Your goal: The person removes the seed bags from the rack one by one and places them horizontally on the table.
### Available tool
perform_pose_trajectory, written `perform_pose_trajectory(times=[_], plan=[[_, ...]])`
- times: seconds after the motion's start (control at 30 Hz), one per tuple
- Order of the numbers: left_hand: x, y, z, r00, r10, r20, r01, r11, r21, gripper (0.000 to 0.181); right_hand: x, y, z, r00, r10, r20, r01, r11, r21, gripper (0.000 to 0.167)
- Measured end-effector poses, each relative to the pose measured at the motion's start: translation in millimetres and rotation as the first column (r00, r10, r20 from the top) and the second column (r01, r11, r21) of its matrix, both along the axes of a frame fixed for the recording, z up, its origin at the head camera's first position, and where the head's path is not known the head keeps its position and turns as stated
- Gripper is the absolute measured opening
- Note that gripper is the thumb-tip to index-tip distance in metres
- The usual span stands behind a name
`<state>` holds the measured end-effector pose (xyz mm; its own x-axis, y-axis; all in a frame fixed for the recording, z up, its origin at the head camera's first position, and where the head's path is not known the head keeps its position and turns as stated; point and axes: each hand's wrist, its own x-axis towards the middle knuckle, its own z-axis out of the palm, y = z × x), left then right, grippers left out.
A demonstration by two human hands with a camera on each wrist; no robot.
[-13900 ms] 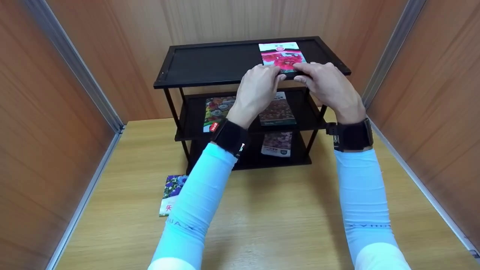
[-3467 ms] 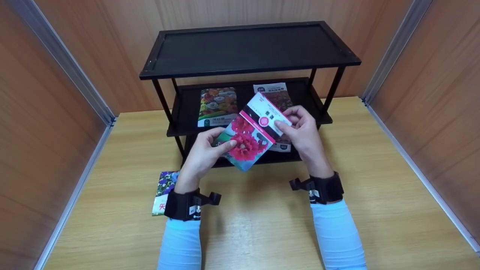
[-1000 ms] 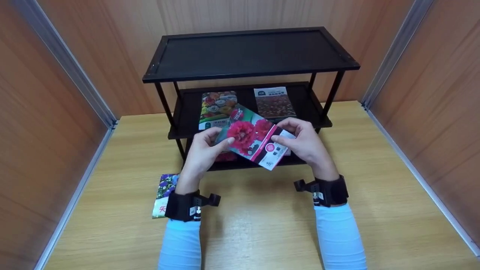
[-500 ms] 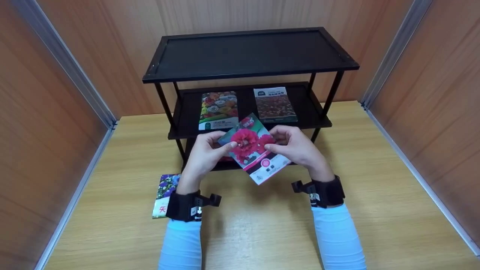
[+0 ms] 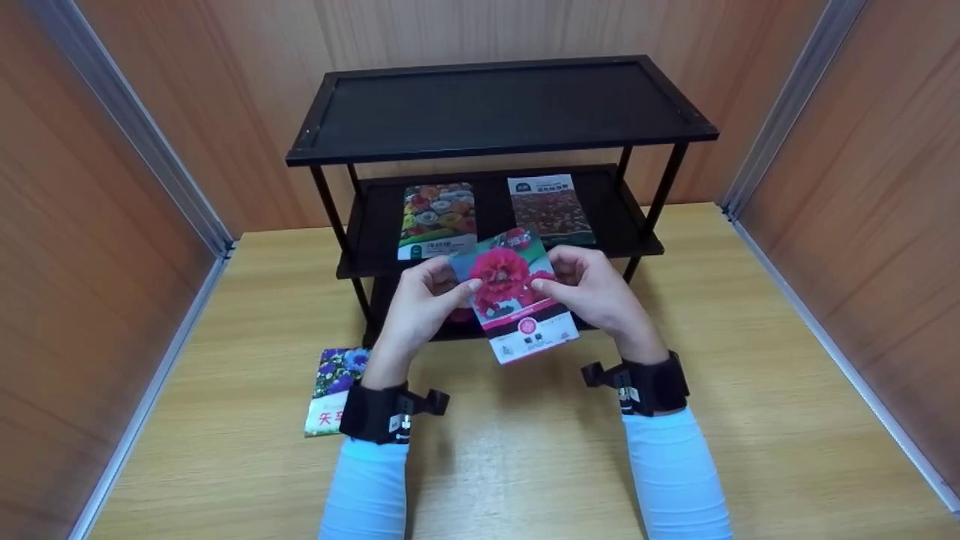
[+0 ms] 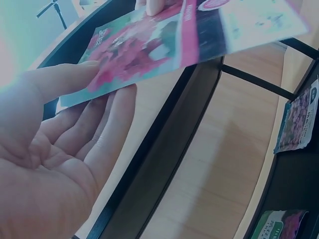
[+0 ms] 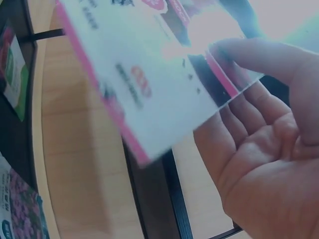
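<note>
In the head view a seed packet [image 5: 517, 296] with red-pink flowers is held in front of the black rack, flowers uppermost and white printed end toward me. My left hand [image 5: 420, 304] pinches its left edge, thumb on the front and fingers behind. My right hand [image 5: 596, 289] pinches the opposite edge the same way. Both wrist views show the packet clear of any surface, the left hand [image 6: 65, 134] under one end and the right hand [image 7: 259, 124] at its edge. The fingers behind the packet are partly hidden.
The black three-tier rack [image 5: 495, 109] stands against the wooden back wall. Its middle shelf bears a colourful flower packet [image 5: 439, 217] and a brownish-red one [image 5: 551, 210]. The left wrist view shows a purple-flowered packet [image 6: 298, 122] lower down. A blue-flowered packet [image 5: 330, 397] lies on the table, partly behind my left arm.
The packet left the rack's top shelf for the space before the rack. Between my hands it has turned clockwise, its white end swinging from upper right to the bottom. Its left edge moved slightly right.
</note>
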<state>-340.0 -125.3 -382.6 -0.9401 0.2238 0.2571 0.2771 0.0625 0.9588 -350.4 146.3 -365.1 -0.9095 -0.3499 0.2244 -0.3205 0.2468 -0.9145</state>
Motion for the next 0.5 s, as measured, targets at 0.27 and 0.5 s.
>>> perform_pose_trajectory(times=[0.27, 0.5], plan=[[0.1, 1.1, -1.0, 1.000, -0.003, 0.002, 0.003, 0.999, 0.046, 0.023, -1.2, -2.2, 0.5, 0.998, -0.040, 0.053, 0.043, 0.997, -0.063, 0.017], [1.2, -7.3, 1.7, 1.000, 0.004, 0.025, -0.004, 1.000, -0.005, 0.024, -0.8, -7.9, -0.3, 0.993, -0.040, 0.107, 0.045, 0.998, -0.043, 0.018]])
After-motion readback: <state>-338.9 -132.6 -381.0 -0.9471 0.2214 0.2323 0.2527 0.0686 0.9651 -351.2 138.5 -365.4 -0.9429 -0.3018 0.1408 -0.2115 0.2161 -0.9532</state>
